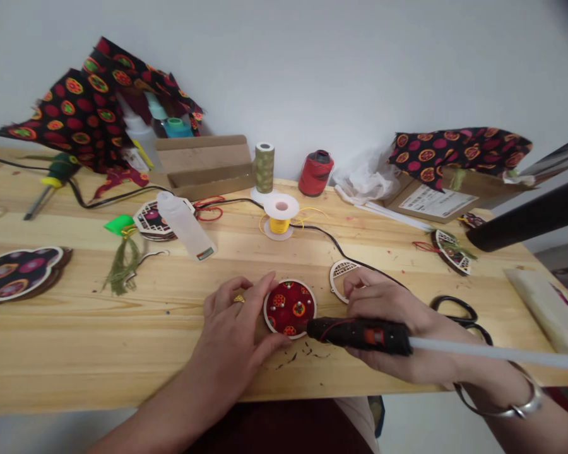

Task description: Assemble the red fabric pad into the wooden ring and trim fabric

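A round disc (289, 308) covered in red patterned fabric lies on the wooden table (123, 340) near its front edge. My left hand (236, 328) rests on the table with fingers curled against the disc's left rim, a ring on one finger. My right hand (397, 321) grips a black glue gun (360, 333) with a long clear glue stick (492, 353) sticking out behind. The gun's nozzle points left and touches the disc's lower right edge. A white lattice cut-out (341, 272) lies just behind my right hand.
Black scissors (459, 312) lie at the right. Behind stand a yellow thread spool (280, 217), a green spool (264, 167), a red spool (315, 172), a plastic bottle (185, 226), cardboard boxes (203, 165) and patterned fabric (89, 104). A green tassel (122, 258) and fabric shapes (19, 271) lie left.
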Demonstrator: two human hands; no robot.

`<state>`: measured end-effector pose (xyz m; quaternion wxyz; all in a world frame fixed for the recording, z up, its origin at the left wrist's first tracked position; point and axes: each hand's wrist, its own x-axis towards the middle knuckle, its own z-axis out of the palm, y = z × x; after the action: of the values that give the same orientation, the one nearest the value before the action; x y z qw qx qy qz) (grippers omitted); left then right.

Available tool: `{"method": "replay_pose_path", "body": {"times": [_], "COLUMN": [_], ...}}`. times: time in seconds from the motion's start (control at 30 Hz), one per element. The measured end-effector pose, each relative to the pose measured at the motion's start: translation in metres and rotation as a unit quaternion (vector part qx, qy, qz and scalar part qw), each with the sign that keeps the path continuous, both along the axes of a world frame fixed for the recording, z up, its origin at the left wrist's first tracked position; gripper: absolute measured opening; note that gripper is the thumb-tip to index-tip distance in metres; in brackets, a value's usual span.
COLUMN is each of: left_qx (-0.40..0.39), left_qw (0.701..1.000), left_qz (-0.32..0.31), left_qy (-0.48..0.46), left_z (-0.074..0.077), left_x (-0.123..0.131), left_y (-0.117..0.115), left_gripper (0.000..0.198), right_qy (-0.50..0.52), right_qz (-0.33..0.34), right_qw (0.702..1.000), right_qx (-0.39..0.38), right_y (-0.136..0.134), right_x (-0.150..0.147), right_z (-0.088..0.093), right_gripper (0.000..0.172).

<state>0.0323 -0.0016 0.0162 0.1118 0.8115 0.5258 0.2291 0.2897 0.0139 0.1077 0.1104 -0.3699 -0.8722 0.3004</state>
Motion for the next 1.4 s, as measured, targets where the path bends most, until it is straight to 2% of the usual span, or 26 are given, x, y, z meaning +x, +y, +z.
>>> {"method": "replay_pose_path", "body": {"times": [0.37, 0.7, 0.9, 1.13, 1.23, 1.4], "left_qx": [0.019, 0.013, 0.030, 0.005, 0.002, 0.007], "left_qw": [1.000, 1.000, 0.999, 1.000, 1.000, 1.000], "left_qz": [-0.006, -0.003, -0.011, 0.003, 0.002, -0.002], "left_qy": [0.016, 0.015, 0.016, 0.017, 0.012, 0.005], "left_z": [0.001, -0.001, 0.001, 0.000, -0.001, 0.000], "left_x": [0.000, 0.001, 0.001, 0.001, 0.001, 0.000], "left_y": [0.002, 0.003, 0.002, 0.002, 0.001, 0.001], "left_gripper": [0.085, 0.089, 0.088, 0.083, 0.083, 0.086], "right_qy": [0.034, 0.070, 0.045, 0.074, 0.051, -0.051], "right_qz": [0.008, -0.023, -0.006, -0.011, -0.022, -0.032], "right_qw": [0.999, 0.997, 0.998, 0.997, 0.997, 0.997], "right_qx": [-0.014, -0.008, -0.036, 0.033, 0.052, 0.048], "right_y": [0.003, 0.005, 0.006, 0.008, 0.009, 0.012], "right_x": [-0.008, -0.002, -0.011, 0.008, 0.013, 0.009], "right_z": [-0.011, -0.003, -0.010, -0.005, 0.001, 0.009], "right_gripper": [0.011, 0.016, 0.015, 0.018, 0.011, 0.005]}}
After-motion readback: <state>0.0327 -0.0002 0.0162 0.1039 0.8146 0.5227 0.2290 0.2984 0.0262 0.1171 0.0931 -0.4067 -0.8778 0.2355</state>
